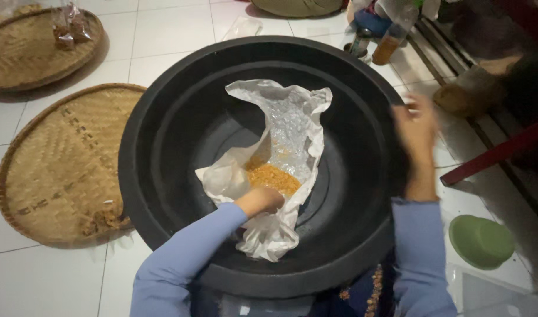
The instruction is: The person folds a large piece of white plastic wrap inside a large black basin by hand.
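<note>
A crumpled clear plastic bag (pixel 281 158) lay open inside a big black basin (pixel 163 135), slumped across the bottom and up the near wall. Orange-yellow crumbs (pixel 273 177) sat in a small heap in the bag's lower half. The left hand (pixel 261 200) was pushed into the bag's mouth just beside the crumbs; its fingers were buried in the plastic, so whether they were curled or spread could not be told. The sleeve on that arm was light blue.

The right hand (pixel 416 132) hung over the basin's right rim, blurred, fingers loosely open and holding nothing.

The basin stood on a white tiled floor (pixel 46 282). To its left lay a round woven tray (pixel 57 164) touching the basin's side, with a few brown scraps at its near edge. A second woven tray (pixel 28 56) lay farther off, carrying small packets (pixel 69 26). A green bowl (pixel 481 240) sat upside down on the floor to the right, near the basin.
</note>
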